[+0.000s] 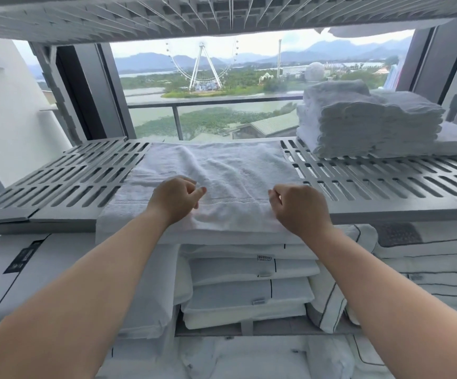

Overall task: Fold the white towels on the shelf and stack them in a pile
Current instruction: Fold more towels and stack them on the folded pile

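On the middle of the slatted shelf [71,181], directly in front of the person, one white towel [222,162] lies spread. Its long axis seems to run away from the person, from the front lip of the shelf, where the near end hangs a little over, to the back edge. Both hands are at this near end, side by side and about equally far in, so neither is clearly nearer. The left hand [177,199] rests on the cloth with its fingers curled, and thumb and forefinger appear to pinch a fold of it; a soft ridge rises from there. The right hand [297,207] is curled in the same way and seems to pinch the top layer. The pile of folded towels [369,121] stands at the back right of the same shelf, well apart from the hands, so the finished towel would have to travel right and away.
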